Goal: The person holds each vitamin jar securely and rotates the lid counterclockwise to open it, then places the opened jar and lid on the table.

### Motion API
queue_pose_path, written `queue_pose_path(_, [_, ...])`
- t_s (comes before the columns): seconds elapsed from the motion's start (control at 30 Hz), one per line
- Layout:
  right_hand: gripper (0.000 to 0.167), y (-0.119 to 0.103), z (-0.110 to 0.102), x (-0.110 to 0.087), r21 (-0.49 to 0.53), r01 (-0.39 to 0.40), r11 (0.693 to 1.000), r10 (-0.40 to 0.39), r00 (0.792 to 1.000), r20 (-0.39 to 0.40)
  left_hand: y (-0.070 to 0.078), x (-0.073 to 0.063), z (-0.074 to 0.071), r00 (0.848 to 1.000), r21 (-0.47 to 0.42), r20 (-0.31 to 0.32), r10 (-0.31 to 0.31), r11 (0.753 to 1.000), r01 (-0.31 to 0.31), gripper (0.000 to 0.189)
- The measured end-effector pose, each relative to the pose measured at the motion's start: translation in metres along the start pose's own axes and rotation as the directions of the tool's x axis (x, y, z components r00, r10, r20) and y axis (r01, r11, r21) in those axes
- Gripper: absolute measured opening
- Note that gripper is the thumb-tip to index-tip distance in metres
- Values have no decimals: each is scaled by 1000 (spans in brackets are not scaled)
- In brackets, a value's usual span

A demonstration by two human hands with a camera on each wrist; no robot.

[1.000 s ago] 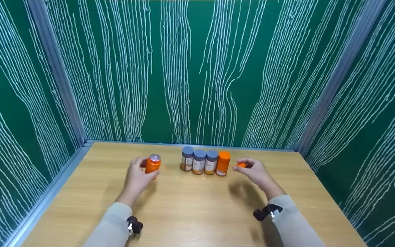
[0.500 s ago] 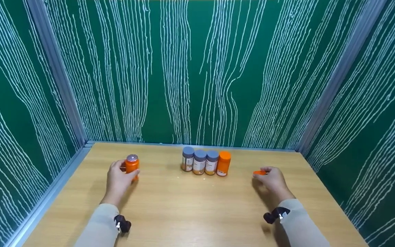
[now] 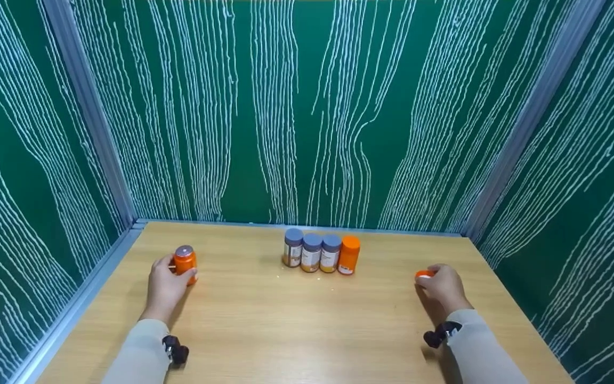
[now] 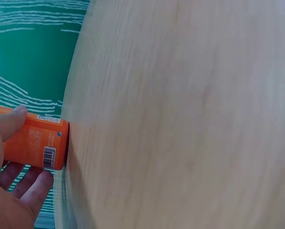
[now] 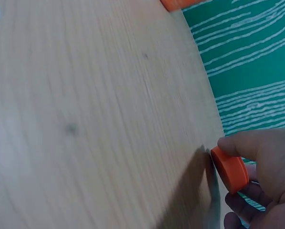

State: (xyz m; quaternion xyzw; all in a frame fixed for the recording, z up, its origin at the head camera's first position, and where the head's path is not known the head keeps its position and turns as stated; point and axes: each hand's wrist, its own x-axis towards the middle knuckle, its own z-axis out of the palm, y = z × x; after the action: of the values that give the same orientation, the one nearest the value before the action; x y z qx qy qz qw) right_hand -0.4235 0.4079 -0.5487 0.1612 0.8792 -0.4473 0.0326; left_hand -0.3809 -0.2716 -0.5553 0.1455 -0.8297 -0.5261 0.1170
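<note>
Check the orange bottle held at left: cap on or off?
Off: the bottle shows a silvery top; the right grip holds an orange cap.

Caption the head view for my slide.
Left hand holding an orange bottle, right hand pinching an orange cap, four capped bottles between them.

Orange bottle [image 3: 185, 265]: upright, uncapped, top greyish and shiny; barcode [image 4: 49, 157] printed near the base. Stands toward the left of the wooden surface [image 3: 296, 330], base down at it, gripped between thumb and fingers of the left hand [image 3: 165, 288]. Orange cap [image 5: 233, 171]: short, round, well apart to the right, pinched by the right hand [image 3: 445, 288], low over the surface; contact unclear.
</note>
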Motion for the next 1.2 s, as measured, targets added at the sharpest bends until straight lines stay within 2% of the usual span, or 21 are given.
queue_pose_path(0.33, [72, -3, -13, -6, 123, -45, 991, 37, 997, 62, -1, 6, -16, 999, 30, -8, -53, 998, 53, 76])
queue_pose_path(0.53, [68, 3, -14, -1, 74, -52, 996, 47, 997, 65, -4, 8, -24, 999, 72, -4, -48, 996, 48, 76])
queue_pose_path(0.73, [71, 5, -14, 0, 64, -59, 996, 55, 996, 69, -7, 9, -26, 999, 78, -13, -45, 996, 46, 76])
queue_pose_path(0.97, [70, 6, -11, 3, -98, 44, 994, -42, 999, 20, -8, 10, -25, 999, 102, -39, -33, 994, 36, 77])
queue_pose_path(1.1, [69, 3, -10, 2, -74, 39, 996, -38, 999, 21, -5, 8, -27, 998, 80, -53, -46, 996, 50, 84])
queue_pose_path(1.2, [67, -3, -7, 0, -67, 66, 996, -67, 998, -3, 1, 6, -27, 994, 93, -97, -40, 994, 49, 86])
